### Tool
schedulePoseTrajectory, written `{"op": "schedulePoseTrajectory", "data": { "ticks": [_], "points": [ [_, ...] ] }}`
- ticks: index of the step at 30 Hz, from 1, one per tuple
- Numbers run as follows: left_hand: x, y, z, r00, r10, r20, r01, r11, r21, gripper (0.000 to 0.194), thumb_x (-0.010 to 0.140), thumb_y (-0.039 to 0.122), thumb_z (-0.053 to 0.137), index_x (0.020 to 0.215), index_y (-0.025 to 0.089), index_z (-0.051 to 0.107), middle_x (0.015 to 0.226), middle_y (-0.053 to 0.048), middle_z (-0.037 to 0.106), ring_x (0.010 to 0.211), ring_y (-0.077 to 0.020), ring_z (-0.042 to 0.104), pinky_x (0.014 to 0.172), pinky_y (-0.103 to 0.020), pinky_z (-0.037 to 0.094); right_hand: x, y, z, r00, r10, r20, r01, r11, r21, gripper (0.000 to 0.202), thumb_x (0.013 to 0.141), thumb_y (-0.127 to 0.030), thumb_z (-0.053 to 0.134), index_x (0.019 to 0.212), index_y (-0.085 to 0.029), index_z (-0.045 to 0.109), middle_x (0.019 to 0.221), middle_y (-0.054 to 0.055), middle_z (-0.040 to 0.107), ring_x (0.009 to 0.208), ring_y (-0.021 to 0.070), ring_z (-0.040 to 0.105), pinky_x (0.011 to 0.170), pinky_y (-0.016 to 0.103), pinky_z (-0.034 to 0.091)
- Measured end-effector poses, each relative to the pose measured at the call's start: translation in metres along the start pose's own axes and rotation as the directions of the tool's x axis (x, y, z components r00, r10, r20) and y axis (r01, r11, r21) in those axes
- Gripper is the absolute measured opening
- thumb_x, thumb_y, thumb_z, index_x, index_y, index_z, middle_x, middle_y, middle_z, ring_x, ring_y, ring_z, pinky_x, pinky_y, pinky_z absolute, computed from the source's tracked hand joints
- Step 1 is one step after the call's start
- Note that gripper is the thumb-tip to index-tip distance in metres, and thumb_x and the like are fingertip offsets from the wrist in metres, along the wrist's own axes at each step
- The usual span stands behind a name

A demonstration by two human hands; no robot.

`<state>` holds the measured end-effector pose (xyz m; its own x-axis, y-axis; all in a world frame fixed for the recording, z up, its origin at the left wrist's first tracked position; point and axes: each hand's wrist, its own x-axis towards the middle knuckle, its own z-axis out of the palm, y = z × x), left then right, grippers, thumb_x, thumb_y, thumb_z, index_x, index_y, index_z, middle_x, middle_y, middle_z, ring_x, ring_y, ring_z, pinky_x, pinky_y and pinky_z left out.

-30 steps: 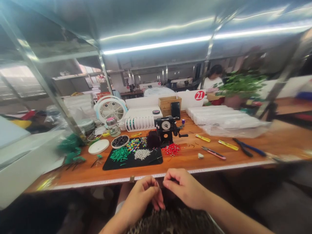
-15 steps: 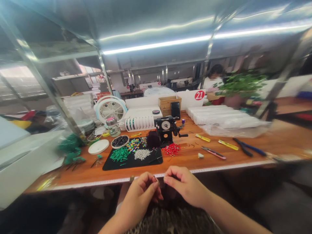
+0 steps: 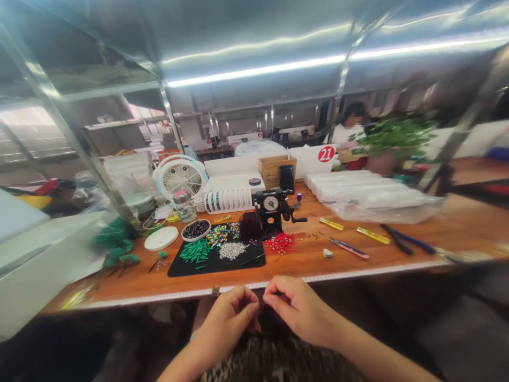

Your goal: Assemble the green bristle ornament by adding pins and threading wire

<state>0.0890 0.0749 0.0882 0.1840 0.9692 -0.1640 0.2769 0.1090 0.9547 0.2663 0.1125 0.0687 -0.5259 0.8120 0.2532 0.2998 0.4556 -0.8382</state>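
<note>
Just in front of the table edge, low in the head view, my left hand (image 3: 233,314) is closed with thumb and fingers pinched together. Beside it my right hand (image 3: 296,306) pinches too, its fingertips almost meeting those of the left. Whatever lies between the fingers is too small and dark to name. Beyond the hands is a black mat (image 3: 217,267) bearing green tube pieces (image 3: 195,251), silvery-white beads (image 3: 233,251) and mixed coloured beads (image 3: 218,236). Red pieces (image 3: 280,242) lie at the mat's right.
Behind the mat stands a black hand-cranked machine (image 3: 271,208) with a dial. A dish of black beads (image 3: 196,229) and a white lid (image 3: 161,239) are left. Rightward lie a cutter knife (image 3: 349,248), yellow blade packs (image 3: 373,235) and pliers (image 3: 397,241). A person (image 3: 352,127) sits far back.
My right hand has shifted slightly left and down, so its fingertips are closer to my left hand's. The left hand keeps its pinch in nearly the same place.
</note>
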Motion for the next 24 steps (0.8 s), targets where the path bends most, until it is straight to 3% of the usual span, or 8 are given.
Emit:
{"op": "schedulePoseTrajectory", "data": {
  "ticks": [11, 19, 24],
  "points": [
    [0.008, -0.013, 0.003, 0.997, -0.066, 0.026, 0.068, 0.994, -0.090, 0.031, 0.075, 0.044, 0.061, 0.078, 0.015, 0.051, 0.054, -0.002, 0.062, 0.049, -0.0132, 0.056, 0.053, -0.024, 0.042, 0.003, 0.005, 0.007, 1.000, -0.002, 0.010, 0.002, 0.998, -0.063, 0.016, 0.086, -0.021, 0.047, 0.072, -0.018, 0.055, 0.070, 0.000, 0.060, 0.065, 0.0123, 0.052, 0.059, 0.022, 0.033],
    [0.010, -0.019, 0.001, 0.995, -0.091, 0.032, 0.095, 0.979, -0.180, 0.018, 0.073, 0.032, 0.055, 0.074, 0.018, 0.044, 0.053, -0.002, 0.062, 0.048, -0.0140, 0.057, 0.048, -0.023, 0.041, 0.006, 0.016, 0.014, 0.999, 0.039, -0.010, -0.039, 0.999, -0.004, 0.018, 0.086, -0.022, 0.047, 0.071, -0.017, 0.054, 0.068, 0.000, 0.058, 0.063, 0.0122, 0.050, 0.059, 0.023, 0.033],
    [0.009, -0.016, 0.002, 0.997, -0.075, 0.016, 0.077, 0.984, -0.158, 0.020, 0.073, 0.034, 0.056, 0.073, 0.018, 0.043, 0.052, -0.001, 0.061, 0.046, -0.0136, 0.056, 0.048, -0.023, 0.040, 0.005, 0.020, 0.017, 0.999, 0.043, -0.028, -0.042, 0.999, 0.029, 0.018, 0.087, -0.022, 0.047, 0.071, -0.017, 0.054, 0.069, 0.000, 0.058, 0.064, 0.0123, 0.050, 0.060, 0.023, 0.034]
  ]
}}
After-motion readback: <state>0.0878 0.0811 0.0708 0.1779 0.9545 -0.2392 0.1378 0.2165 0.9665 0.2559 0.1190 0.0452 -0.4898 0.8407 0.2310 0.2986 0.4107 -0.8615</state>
